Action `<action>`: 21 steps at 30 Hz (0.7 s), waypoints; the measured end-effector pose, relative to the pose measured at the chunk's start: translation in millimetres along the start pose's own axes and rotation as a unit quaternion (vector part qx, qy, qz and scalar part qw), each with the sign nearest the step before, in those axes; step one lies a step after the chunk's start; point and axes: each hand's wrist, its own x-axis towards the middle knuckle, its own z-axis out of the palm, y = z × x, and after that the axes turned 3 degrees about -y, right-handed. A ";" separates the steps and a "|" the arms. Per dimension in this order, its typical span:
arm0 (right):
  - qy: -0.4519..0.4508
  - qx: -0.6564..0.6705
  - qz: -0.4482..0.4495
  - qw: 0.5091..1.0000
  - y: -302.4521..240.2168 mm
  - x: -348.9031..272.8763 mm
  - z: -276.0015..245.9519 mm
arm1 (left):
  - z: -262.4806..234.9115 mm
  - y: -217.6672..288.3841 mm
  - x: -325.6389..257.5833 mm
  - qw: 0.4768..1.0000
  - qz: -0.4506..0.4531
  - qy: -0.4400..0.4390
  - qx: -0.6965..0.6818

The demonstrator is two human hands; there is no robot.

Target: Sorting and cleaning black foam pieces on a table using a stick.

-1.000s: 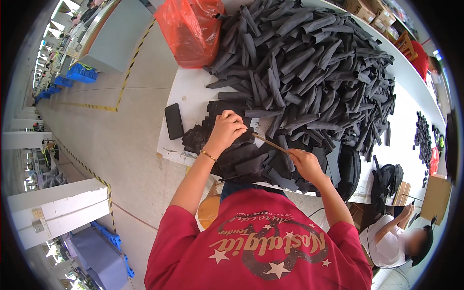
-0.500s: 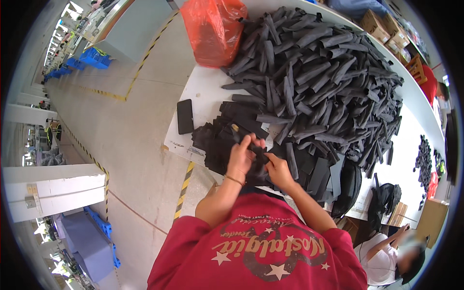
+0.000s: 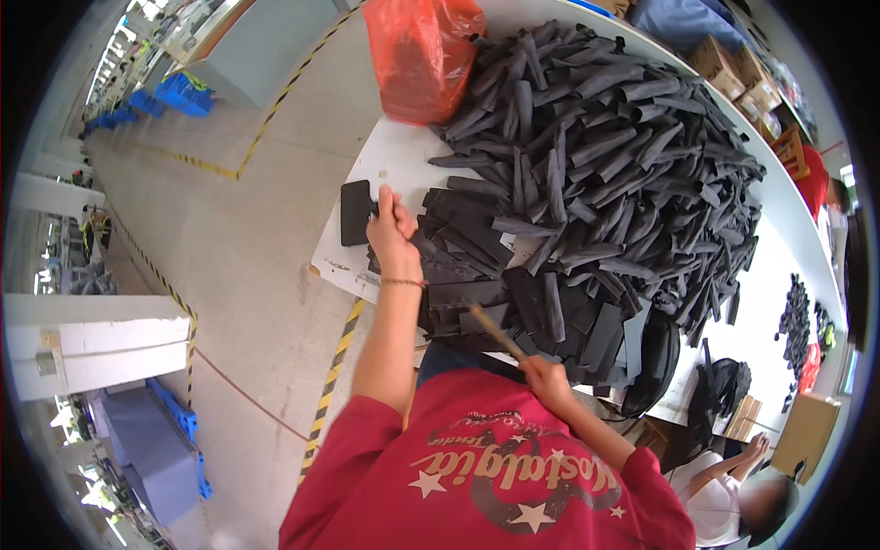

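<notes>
My left hand is closed over the left side of the table, beside a black phone. A bit of black material shows at its fingers, mostly hidden by the hand. In my right hand, near the front edge, is a slim tan wooden stick, its far end pointing up and left over flat black fabric pieces. More flat black pieces lie overlapping just right of my left hand. Behind them rises a big heap of dark grey fabric tubes.
A red plastic bag stands at the table's far left corner. On the right are a black bag, a black backpack and a cardboard box. A person in white sits at lower right. Yellow-black tape marks the floor.
My hands were together over the black pieces. The left has moved left toward the phone; the right has drawn back toward the front edge, and the stick now shows plainly in it.
</notes>
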 end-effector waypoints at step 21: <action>0.074 -0.041 0.122 0.989 -40.5 54.2 -41.4 | 3.3 -58.4 -11.1 0.981 -0.160 0.071 -0.078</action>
